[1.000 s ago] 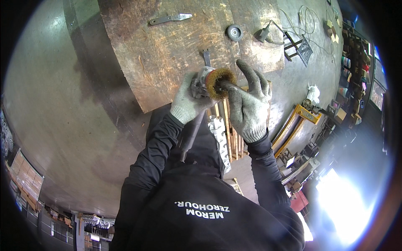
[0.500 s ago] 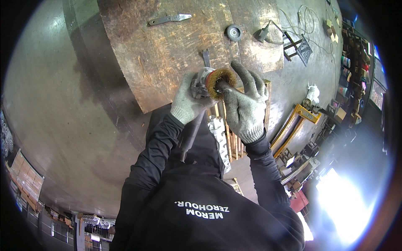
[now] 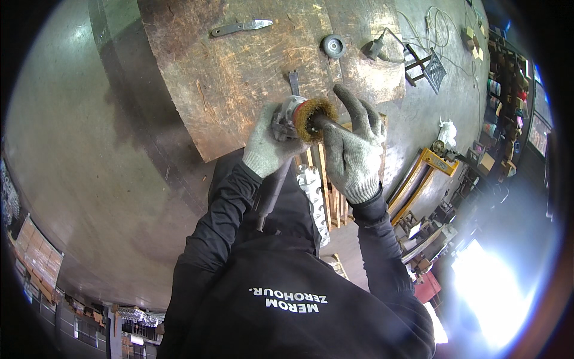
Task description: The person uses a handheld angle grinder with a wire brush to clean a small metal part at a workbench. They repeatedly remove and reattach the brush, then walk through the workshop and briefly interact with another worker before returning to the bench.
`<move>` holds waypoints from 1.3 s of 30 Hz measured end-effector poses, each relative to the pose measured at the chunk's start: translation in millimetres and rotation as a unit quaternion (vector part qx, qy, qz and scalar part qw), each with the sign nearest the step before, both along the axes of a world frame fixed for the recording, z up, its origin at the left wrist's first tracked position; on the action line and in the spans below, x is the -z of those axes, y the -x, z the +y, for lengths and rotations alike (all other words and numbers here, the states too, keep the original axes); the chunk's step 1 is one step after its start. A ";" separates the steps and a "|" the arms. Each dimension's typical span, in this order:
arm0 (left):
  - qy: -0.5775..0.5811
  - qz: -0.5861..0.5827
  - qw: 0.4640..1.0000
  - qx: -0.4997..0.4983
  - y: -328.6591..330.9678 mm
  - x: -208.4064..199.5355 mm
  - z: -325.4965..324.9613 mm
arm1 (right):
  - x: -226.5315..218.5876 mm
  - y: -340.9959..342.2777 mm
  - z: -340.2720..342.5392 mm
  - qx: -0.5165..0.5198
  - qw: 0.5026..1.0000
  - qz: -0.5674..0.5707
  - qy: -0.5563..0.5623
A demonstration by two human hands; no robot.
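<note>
In my gloved left hand [image 3: 267,139] is an angle grinder [image 3: 284,121], fingers closed round its head, its dark body [image 3: 273,190] slanting down toward my lap. A round brass-coloured wire brush [image 3: 310,113] is on the grinder's head, facing right. My gloved right hand [image 3: 357,152] reaches into the middle of the brush, its thumb and a darkened finger closed at the hub and the other fingers spread upward. What lies between those fingertips is hidden. Just beyond the grinder lies a flat dark metal piece [image 3: 294,83], partly covered by it.
On the worn wooden board [image 3: 239,66] lie a flat wrench [image 3: 241,27], a round dark disc [image 3: 333,46] and a plug with a cable [image 3: 376,48]. A black folding stool [image 3: 431,73] stands at the right. Beyond my right arm is a yellow pallet jack [image 3: 439,163].
My right hand has shifted slightly to the right, and its raised fingers have moved away from the brush rim. The left hand and grinder hold nearly still.
</note>
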State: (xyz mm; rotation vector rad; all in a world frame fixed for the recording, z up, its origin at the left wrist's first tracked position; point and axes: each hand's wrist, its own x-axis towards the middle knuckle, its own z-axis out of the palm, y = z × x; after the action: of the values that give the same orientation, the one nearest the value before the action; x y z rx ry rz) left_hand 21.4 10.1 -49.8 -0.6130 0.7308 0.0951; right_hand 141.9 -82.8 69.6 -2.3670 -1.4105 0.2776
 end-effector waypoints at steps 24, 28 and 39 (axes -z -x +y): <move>-0.046 0.059 0.996 0.052 -2.4 -6.8 -2.6 | -6.8 -1.3 -0.1 -0.002 1.000 -0.001 0.025; -0.021 0.032 0.999 0.030 -2.1 -2.2 -3.8 | -3.6 -2.9 -2.9 0.000 1.000 0.002 0.025; 0.042 0.007 0.999 -0.008 -4.3 0.4 -1.1 | 5.1 -3.3 -5.0 0.038 0.999 0.039 0.000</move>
State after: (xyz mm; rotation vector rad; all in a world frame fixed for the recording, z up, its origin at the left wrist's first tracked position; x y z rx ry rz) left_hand 25.8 9.0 -50.2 -0.6988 0.7470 0.0842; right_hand 145.3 -87.9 64.5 -2.3775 -1.2820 0.3446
